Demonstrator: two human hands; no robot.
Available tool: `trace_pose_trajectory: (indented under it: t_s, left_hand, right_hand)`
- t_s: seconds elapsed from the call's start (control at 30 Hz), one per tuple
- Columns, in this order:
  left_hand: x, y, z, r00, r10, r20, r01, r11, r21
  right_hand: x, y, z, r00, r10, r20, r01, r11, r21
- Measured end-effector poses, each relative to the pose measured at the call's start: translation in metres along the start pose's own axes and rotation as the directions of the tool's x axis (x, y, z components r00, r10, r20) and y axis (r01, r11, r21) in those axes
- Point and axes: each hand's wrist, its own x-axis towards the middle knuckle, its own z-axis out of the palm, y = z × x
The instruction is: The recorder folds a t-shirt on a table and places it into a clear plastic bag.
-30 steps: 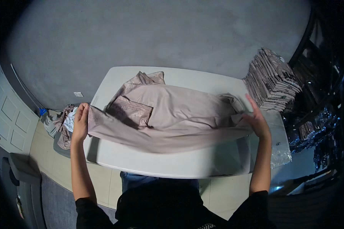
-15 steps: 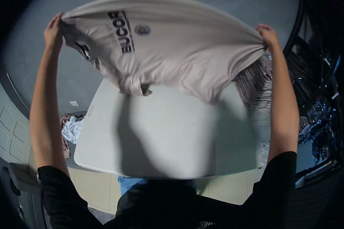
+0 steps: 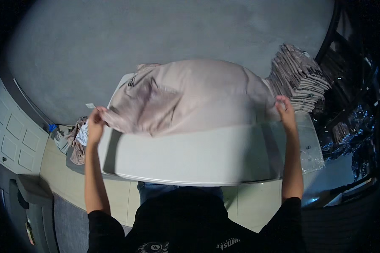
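Note:
A pale pink-beige T-shirt (image 3: 211,92) with dark print spreads over the far half of the white table (image 3: 190,160). Its middle billows, and the part towards my left is creased and partly folded over. At the near left corner of the cloth, my left hand (image 3: 96,124) is closed in a pinch on the edge. My right hand (image 3: 286,113) has its fingers bent at the shirt's right edge, apparently gripping it; the fingertips are slightly blurred.
A tall stack of folded shirts (image 3: 299,82) stands at the table's far right, with clear plastic bags (image 3: 311,149) nearer me. Loose clothes (image 3: 78,141) lie heaped left of the table. A grey wall (image 3: 177,29) rises behind, and a dark rack (image 3: 354,97) borders the right.
Both hands have come down and closer to me, drawing inward. The shirt, stretched up in the air before, has dropped onto the table. The stack at the right is now uncovered.

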Motion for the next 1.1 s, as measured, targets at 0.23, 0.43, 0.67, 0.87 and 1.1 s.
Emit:
trace_pose_trajectory:
  t_s: [0.23, 0.43, 0.67, 0.87, 1.1]
  left_hand:
    - [-0.069, 0.001, 0.018, 0.951, -0.252, 0.180, 0.148, 0.881, 0.450]
    - [-0.098, 0.032, 0.007, 0.955, -0.136, 0.264, -0.025, 0.849, 0.528]
    - [-0.074, 0.048, 0.051, 0.953, -0.178, 0.245, 0.022, 0.848, 0.530]
    - [-0.078, 0.049, 0.059, 0.918, -0.131, 0.375, 0.026, 0.962, 0.273]
    - [-0.172, -0.012, -0.049, 0.976, 0.014, 0.219, 0.025, 0.984, -0.175]
  right_hand:
    - [-0.071, 0.021, -0.004, 0.924, 0.286, 0.255, -0.275, 0.958, -0.077]
    - [-0.096, 0.011, -0.025, 0.838, 0.255, 0.482, -0.235, 0.967, -0.102]
    - [-0.081, 0.013, -0.023, 0.905, 0.231, 0.357, -0.371, 0.840, 0.397]
    - [-0.075, -0.002, 0.002, 0.832, 0.370, 0.413, -0.363, 0.926, -0.098]
    - [-0.094, 0.025, -0.041, 0.833, 0.101, 0.543, -0.276, 0.928, 0.251]
